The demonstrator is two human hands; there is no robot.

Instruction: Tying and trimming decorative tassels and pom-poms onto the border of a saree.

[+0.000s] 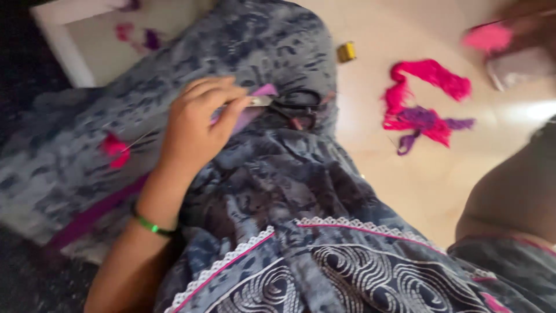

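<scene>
The left hand curls its fingers narrowly around the blade end of a pair of scissors, whose dark loop handles lie on a fold of blue-grey patterned cloth draped over the lap. A purple strip sits under the blades. The right hand is out of view (only a bare forearm shows at the right edge). A green bangle circles the left wrist. White lace and pink piping edge the cloth. On the pale floor lie tangled pink and purple threads and a small yellow spool.
</scene>
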